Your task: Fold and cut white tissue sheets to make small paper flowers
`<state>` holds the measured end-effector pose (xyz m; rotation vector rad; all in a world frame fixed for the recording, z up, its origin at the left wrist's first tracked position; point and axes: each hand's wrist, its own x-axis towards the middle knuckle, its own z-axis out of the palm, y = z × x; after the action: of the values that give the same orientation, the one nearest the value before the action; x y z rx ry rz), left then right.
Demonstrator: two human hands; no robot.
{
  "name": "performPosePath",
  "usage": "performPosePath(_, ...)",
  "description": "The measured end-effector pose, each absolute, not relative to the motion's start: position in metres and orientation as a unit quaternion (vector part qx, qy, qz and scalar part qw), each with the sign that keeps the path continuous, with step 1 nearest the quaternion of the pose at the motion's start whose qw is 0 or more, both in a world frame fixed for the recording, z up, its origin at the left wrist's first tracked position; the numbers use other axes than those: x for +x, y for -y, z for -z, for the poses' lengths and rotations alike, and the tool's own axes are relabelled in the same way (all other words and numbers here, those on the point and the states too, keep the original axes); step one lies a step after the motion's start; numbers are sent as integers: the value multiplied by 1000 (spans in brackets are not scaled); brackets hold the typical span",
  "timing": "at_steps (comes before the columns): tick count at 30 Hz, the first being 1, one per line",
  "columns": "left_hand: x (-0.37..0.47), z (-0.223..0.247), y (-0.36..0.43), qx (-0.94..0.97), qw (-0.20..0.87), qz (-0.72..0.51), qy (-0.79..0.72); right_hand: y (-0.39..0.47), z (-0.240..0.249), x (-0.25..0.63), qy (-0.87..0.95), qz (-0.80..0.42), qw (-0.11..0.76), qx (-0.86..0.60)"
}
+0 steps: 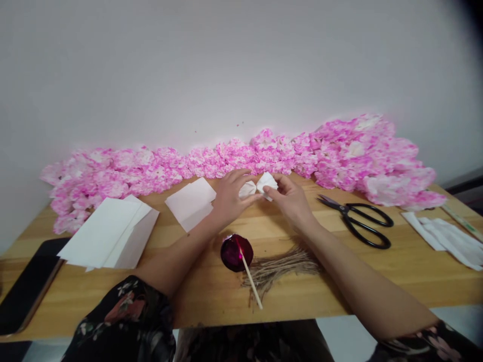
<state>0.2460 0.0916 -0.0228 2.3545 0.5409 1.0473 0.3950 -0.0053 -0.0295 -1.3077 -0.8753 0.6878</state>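
Between my two hands is a white folded paper bow (267,186), pinched narrow at its middle and fanned out at both ends. My left hand (231,193) grips its left end with thumb and fingers. On its right end, my right hand (290,198) closes with the thumb in front. Below the hands stands a small dark red bowl (228,254) with a pink liquid-like shine and a thin wooden stick (251,281) leaning out of it. A bundle of thin brown twine strands (283,266) lies beside the bowl, partly behind my right forearm.
Pink and white paper flowers (241,156) line the wall along the back. Black-handled scissors (358,218) lie at right, near folded white cloth or paper (449,239) and a ruler (464,219). White paper sheets (109,231), smaller squares (190,203) and a phone (33,281) are at left.
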Motion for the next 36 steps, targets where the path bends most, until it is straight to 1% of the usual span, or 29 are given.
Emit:
performPosePath(2, 246, 24, -90, 891, 202, -359, -190, 5, 30, 392, 374, -322, 655, -572)
performPosePath(4, 246, 24, -91, 905, 178, -334, -194, 5, 31, 390, 361, -343, 660, -563)
performPosePath(7, 244, 24, -92, 912, 176, -305, -209, 4, 33, 391, 358, -359, 654, -561)
performPosePath(9, 243, 24, -94, 916, 176, -290, -213, 5, 32, 395, 374, -342, 639, -578)
performPosePath(11, 243, 25, -95, 919, 171, -282, -214, 8, 28, 401, 415, -273, 618, -609)
performPosePath(13, 242, 25, -96, 922, 160, -280, -216, 12, 21, 406, 492, -153, 581, -630)
performPosePath(15, 241, 26, -95, 926, 141, -279, -213, 17, 15, 410, 584, -38, 520, -622)
performPosePath(16, 240, 26, -95, 928, 131, -280, -209, 18, 12, 411, 625, 0, 488, -610)
performPosePath(18, 240, 26, -94, 931, 116, -282, -200, 20, 10, 412, 673, 35, 443, -592)
performPosePath(19, 239, 26, -94, 932, 110, -284, -196, 20, 10, 413, 675, 37, 439, -592)
performPosePath(21, 238, 26, -94, 933, 102, -289, -190, 19, 12, 415, 637, 7, 467, -613)
performPosePath(24, 238, 26, -95, 935, 96, -289, -182, 18, 16, 419, 541, -121, 526, -645)
performPosePath(26, 238, 27, -95, 936, 94, -288, -177, 16, 18, 420, 507, -204, 535, -645)
performPosePath(28, 238, 28, -95, 938, 91, -290, -170, 15, 21, 419, 499, -256, 531, -635)
performPosePath(32, 238, 28, -96, 938, 89, -292, -165, 11, 25, 419, 474, -310, 542, -622)
performPosePath(36, 237, 28, -98, 932, 87, -299, -186, 12, 22, 423, 434, -317, 589, -604)
